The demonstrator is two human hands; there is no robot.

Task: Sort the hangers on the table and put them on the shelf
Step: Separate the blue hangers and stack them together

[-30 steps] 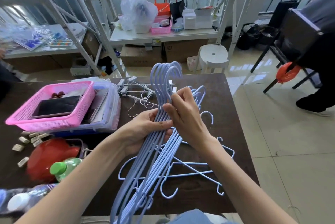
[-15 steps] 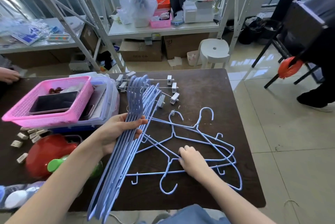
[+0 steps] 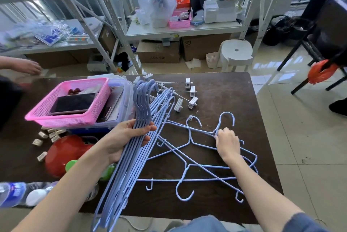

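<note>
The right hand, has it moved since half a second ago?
Yes. The right hand slid away from the table's near edge, up to a loose hanger's neck.

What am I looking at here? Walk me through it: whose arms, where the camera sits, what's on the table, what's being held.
No machine here: these are a person's own two bare arms, filmed by a wide-angle camera worn on their head, looking forward and down.

The left hand grips a gathered bundle of blue hangers, hooks pointing away. The right hand pinches the neck of one of the loose blue hangers that lie crossed on the dark table.

Also on the table: white clip hangers, a pink basket stacked on a clear bin, a red object and some bottles near the left edge. Behind stands a white shelf, the hangers' destination.
</note>
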